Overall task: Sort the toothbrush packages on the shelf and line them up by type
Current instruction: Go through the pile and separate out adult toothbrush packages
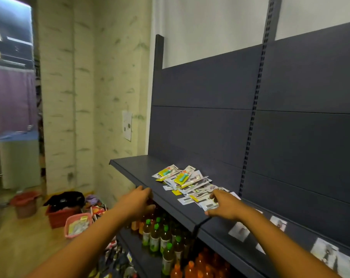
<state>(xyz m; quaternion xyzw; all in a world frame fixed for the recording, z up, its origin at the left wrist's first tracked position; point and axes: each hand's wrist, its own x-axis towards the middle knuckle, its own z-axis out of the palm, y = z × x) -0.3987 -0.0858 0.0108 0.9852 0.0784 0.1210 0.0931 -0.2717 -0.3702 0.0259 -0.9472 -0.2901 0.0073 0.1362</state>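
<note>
Toothbrush packages heaped in a loose overlapping pile on the grey shelf, centre of frame. Right hand at the pile's near end, fingers curled onto one package; left hand curled over the shelf's front edge, lower centre. Bottled drinks below.
</note>
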